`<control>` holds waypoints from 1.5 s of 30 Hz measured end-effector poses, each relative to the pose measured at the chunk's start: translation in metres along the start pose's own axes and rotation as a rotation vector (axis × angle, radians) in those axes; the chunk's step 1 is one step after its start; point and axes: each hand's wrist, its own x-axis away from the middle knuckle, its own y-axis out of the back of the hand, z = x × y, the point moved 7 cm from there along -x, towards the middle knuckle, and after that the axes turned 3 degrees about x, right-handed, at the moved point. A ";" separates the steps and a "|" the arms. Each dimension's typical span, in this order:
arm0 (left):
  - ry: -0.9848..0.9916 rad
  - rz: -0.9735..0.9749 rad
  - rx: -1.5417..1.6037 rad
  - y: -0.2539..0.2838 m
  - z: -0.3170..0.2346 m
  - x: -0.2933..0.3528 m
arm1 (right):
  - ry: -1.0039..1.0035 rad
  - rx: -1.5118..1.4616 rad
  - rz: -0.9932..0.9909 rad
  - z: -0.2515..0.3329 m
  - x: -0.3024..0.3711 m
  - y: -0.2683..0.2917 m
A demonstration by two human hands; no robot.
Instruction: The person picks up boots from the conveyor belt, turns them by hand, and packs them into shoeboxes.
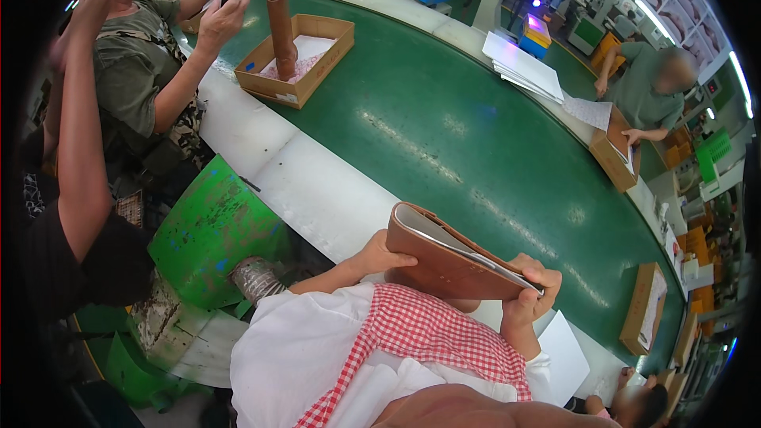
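Note:
Both my hands grip a brown leather boot shaft [452, 265] with a pale lining along its open edge, held tilted in front of my red-checked apron. My left hand [384, 257] pinches its left side, thumb on the leather. Around its right end, the fingers of my right hand [533, 293] are curled. What lies beneath the shaft is mostly hidden. A white sheet [564, 361] lies close to my right forearm.
A green table [444, 135] with a white border runs ahead. A cardboard box [321, 71] holds an upright brown boot [280, 24]; another box [644, 309] stands right. A green bin [214, 230] is at my left. Co-workers stand left, far right and lower right.

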 end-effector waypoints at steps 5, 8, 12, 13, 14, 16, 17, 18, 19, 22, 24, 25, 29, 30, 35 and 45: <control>-0.004 0.011 -0.006 -0.001 0.002 0.000 | 0.022 0.012 0.032 0.002 -0.001 0.000; -0.006 0.017 -0.004 -0.002 0.002 0.000 | 0.023 0.006 0.030 0.002 -0.002 0.001; -0.014 0.014 0.003 -0.002 0.001 0.001 | 0.028 0.015 0.021 0.002 -0.002 0.000; -0.012 0.021 0.014 -0.002 0.002 0.001 | 0.028 0.021 0.020 0.002 -0.002 0.001; -0.010 0.028 0.025 -0.003 0.002 0.000 | 0.029 0.020 0.021 0.002 -0.002 0.001; -0.003 0.026 0.021 -0.002 0.003 0.001 | 0.030 0.024 0.025 0.001 -0.002 0.001; 0.006 0.024 0.018 -0.002 0.004 0.001 | 0.030 0.024 0.026 0.000 -0.002 0.002; 0.005 0.024 0.018 -0.002 0.004 0.000 | 0.033 0.024 0.025 0.000 -0.002 0.002; 0.010 0.022 0.017 -0.002 0.004 0.001 | 0.035 0.025 0.023 0.000 -0.002 0.002; 0.019 0.017 0.008 0.000 0.005 0.001 | 0.036 0.038 0.022 0.000 -0.002 0.002; 0.024 0.015 0.000 0.001 0.006 0.001 | 0.030 0.035 0.020 0.000 -0.001 0.001; 0.028 0.013 -0.003 0.000 0.006 0.002 | 0.024 0.031 0.019 0.000 -0.001 0.002; 0.012 0.027 0.000 -0.003 0.003 0.001 | 0.035 0.031 0.027 0.002 -0.001 0.003; 0.012 0.027 0.000 -0.004 0.002 0.001 | 0.033 0.029 0.025 0.002 -0.001 0.003; 0.014 0.042 0.007 -0.004 0.003 0.004 | 0.035 0.030 0.027 0.005 0.000 0.002; 0.017 0.028 -0.012 -0.004 0.002 0.005 | 0.028 0.028 0.018 0.004 0.004 0.004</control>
